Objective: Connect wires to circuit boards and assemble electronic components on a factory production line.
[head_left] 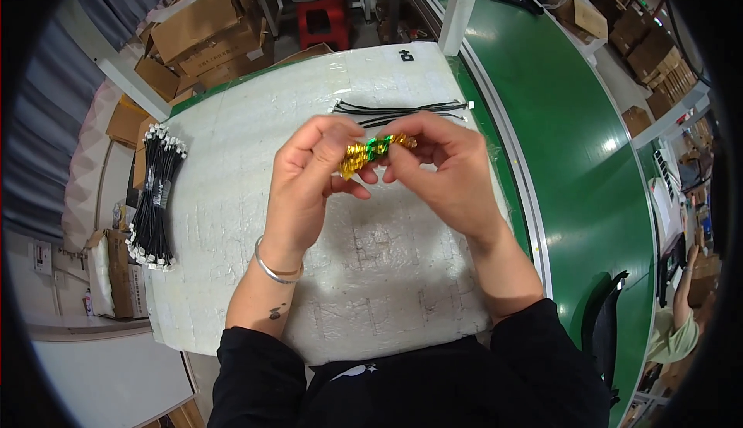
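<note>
Gold-and-green twist ties [373,153] sit pinched between both hands, left hand [309,176] and right hand [449,172] curled shut above the counter [232,165]; cable bundle [157,196] at nine o'clock.

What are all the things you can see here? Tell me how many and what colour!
shiny twist ties: one small bunch, gold and green, held between both hands
loose cables: a few, black with white ends, beyond the hands
cable bundle: one, black with white plugs, left table edge
table pad: one, white
conveyor belt: one, green, right
stool: one, red, top
cardboard boxes: several, brown, top left
bracelet: one, silver, left wrist
left hand: pinching bunch
right hand: pinching bunch
</note>
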A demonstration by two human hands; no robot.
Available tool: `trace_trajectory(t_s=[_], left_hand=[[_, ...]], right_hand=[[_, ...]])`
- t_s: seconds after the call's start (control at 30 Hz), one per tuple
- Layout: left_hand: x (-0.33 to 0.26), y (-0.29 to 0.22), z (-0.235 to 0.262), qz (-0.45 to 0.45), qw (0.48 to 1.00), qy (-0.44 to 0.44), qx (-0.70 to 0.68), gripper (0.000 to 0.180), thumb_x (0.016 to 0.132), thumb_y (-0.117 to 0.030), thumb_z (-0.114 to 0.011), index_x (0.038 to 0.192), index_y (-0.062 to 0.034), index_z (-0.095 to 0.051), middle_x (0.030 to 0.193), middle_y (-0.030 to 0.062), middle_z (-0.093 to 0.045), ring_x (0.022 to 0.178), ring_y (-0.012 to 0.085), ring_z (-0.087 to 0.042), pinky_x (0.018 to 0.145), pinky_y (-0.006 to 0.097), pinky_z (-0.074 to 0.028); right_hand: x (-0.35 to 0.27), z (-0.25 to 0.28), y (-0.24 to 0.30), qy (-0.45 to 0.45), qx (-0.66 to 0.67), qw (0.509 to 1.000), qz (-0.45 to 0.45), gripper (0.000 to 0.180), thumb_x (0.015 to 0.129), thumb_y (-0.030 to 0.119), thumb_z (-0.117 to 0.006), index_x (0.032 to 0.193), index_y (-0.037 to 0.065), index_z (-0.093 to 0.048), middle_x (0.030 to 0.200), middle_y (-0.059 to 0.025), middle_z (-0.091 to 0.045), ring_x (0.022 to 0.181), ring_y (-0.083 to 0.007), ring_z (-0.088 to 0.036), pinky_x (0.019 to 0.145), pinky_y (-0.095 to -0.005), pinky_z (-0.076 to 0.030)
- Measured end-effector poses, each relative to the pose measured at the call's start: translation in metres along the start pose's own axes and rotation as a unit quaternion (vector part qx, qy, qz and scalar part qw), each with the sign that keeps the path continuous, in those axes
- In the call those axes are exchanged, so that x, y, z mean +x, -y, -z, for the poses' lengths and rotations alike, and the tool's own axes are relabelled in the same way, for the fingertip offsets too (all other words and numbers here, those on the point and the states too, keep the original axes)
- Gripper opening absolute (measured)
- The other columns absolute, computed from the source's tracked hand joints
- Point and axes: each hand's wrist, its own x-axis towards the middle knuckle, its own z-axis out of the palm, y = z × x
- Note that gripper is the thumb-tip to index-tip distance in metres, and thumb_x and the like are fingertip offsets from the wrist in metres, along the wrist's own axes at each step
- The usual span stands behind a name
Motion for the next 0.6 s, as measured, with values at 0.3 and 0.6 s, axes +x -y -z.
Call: trace_trajectory(t_s=[0.3,0.6], left_hand=[[0.005,0.007,0.005,-0.005,0.999,0.024,0.047,0.023,0.085,-0.001,-0.065,0.108,-0.0001,-0.060,0.090,0.0069,-0.066,0.080,0.0126,-0.065,0.066,0.024,-0.056],[0.001,0.014,0.004,-0.116,0.989,0.000,0.094,0.025,0.083,0.004,-0.065,0.108,0.0021,-0.060,0.098,0.0066,-0.066,0.086,0.0109,-0.063,0.068,0.023,-0.056]], right_hand=[[0.002,-0.007,-0.006,-0.051,-0.134,0.976,0.162,0.019,0.082,-0.001,-0.062,0.099,-0.002,-0.055,0.083,-0.0096,-0.066,0.070,-0.0144,-0.067,0.063,-0.0241,-0.054],[0.000,-0.008,0.000,-0.017,0.018,0.999,-0.037,0.015,0.087,0.006,-0.063,0.098,-0.004,-0.058,0.081,-0.0033,-0.062,0.070,-0.0035,-0.055,0.055,-0.0169,-0.044]])
